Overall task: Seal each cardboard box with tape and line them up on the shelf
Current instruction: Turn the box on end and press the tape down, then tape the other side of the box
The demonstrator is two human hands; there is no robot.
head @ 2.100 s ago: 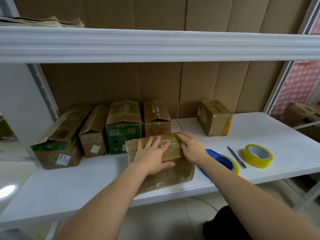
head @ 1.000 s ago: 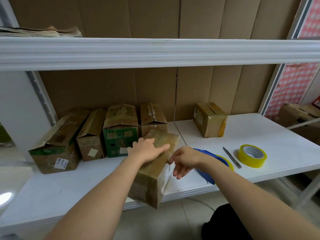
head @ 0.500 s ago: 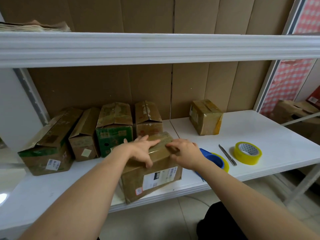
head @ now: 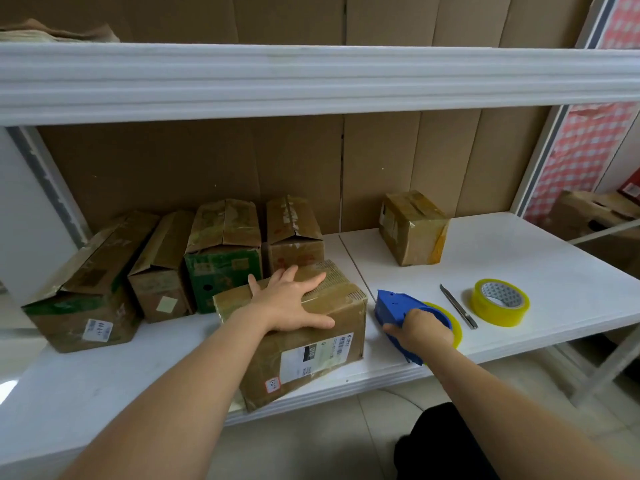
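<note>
**A:** Where is the box being worked on?

**B:** The front box (head: 304, 344) sits at the front edge of the white shelf (head: 540, 265), turned at a slant, its near corner poking just past the edge. A white shipping label faces the camera.

**A:** And the hands?

**B:** The left hand (head: 291, 303) lies flat on the top of that box, fingers spread and straight, pressing down, so its grip is not closed on anything. The right hand (head: 420, 332) has its grip wrapped round the blue tape dispenser (head: 394, 308), which rests on the shelf just beside the box's right side, with a yellow roll loaded in it.

**A:** What else is on the shelf?

**B:** Four boxes stand side by side at the back left: a long box (head: 83, 289) at the far left, a narrow box (head: 162, 271), a green-printed box (head: 223, 258) and a plain brown box (head: 294, 233). The front box sits just before the last two. A lone taped box (head: 412, 226) stands apart near the back wall on the right. A loose yellow tape roll (head: 500, 301) lies right of the dispenser, with a slim metal knife (head: 459, 306) between them.
</note>
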